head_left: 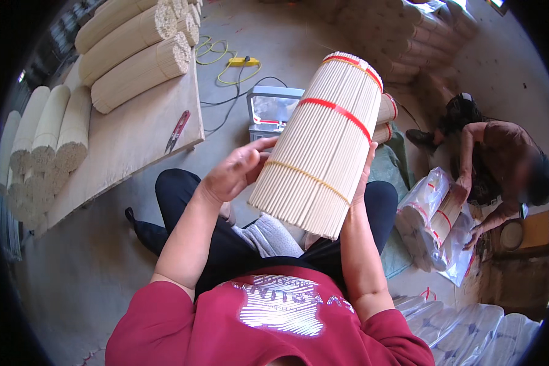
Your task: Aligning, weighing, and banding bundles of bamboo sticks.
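A thick cylindrical bundle of thin pale wooden sticks (314, 149) is held up in front of me, tilted with its top to the right. Red bands circle its top and upper middle, and yellowish bands sit near the top and lower down. My left hand (235, 171) is at its left side, fingers reaching against and partly behind it. Along the right side, my right hand (365, 177) grips it; most of those fingers are hidden behind the sticks. Behind the bundle stands a grey box-like machine with a clear window (273, 110), partly covered.
At left, a wooden board (143, 125) bears stick bundles (140, 67) and red-handled snips (178, 131). A yellow power strip (244, 61) and cables lie beyond. At right, a co-worker (500, 146) handles bagged bundles (430, 222). Plastic-wrapped bundles (470, 329) lie at lower right.
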The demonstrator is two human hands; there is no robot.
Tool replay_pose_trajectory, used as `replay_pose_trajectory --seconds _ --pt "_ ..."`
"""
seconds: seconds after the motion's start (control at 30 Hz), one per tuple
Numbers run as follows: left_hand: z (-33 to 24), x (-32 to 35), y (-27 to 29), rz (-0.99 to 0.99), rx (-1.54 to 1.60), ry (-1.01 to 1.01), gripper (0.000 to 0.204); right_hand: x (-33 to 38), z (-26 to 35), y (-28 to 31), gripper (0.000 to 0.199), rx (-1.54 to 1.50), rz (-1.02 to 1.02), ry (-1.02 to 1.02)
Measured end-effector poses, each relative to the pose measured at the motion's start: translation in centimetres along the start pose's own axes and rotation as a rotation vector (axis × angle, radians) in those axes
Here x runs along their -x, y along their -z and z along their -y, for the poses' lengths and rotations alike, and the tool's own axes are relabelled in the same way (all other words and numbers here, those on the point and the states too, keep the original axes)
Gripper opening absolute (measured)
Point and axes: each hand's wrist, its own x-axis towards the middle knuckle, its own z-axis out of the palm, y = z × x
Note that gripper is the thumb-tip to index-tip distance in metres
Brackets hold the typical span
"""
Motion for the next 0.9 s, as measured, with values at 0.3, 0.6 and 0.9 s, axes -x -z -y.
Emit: replay_pose_trajectory --seconds 0.3,0.6,0.9 --pt "9.3 -2.3 -5.0 -0.017 -0.303 -0.036 0.093 -1.5 -0.1 -6.2 0.071 0.132 -0.011 0.309" --pt "3.4 -4.4 -3.6 -0.084 0.294 -0.417 0.09 0.9 -4.7 -5.6 0.082 0.555 0.194 0.307" --pt "2.9 -1.6 2.7 -0.205 0.638 -0.406 0.074 2.6 -3.7 -0.3 0.052 0.997 -0.073 -0.021"
